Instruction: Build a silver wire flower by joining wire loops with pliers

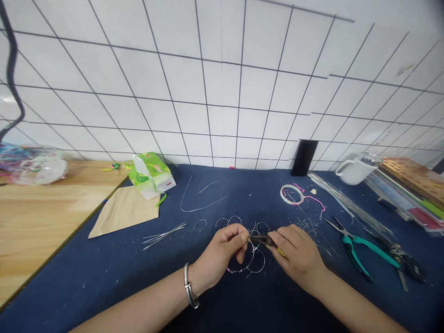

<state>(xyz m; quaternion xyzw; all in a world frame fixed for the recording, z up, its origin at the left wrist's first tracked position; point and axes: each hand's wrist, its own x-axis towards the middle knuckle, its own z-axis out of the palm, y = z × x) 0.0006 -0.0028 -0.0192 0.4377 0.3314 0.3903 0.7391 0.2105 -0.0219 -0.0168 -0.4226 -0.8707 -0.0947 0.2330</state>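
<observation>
Near the front middle of the blue cloth, my left hand [227, 245] pinches a thin silver wire piece between thumb and forefinger. The wire piece [257, 271] has round loops and small pink bits, and hangs below the fingers. My right hand [300, 254] is wrapped round a pair of pliers [263, 240] with a yellow handle part showing. The dark jaws reach to the wire at my left fingertips; whether they grip it is too small to tell. Several curled wire pieces [201, 225] lie just beyond my hands.
Teal-handled pliers [357, 243] lie at right, beside cutters [404, 261] and a bundle of straight wires [347, 206]. Behind are a white ring dish [292, 195], a white mug [359, 169] and a black upright object [304, 157]. At left lie short wires [164, 236] and a green packet [152, 175].
</observation>
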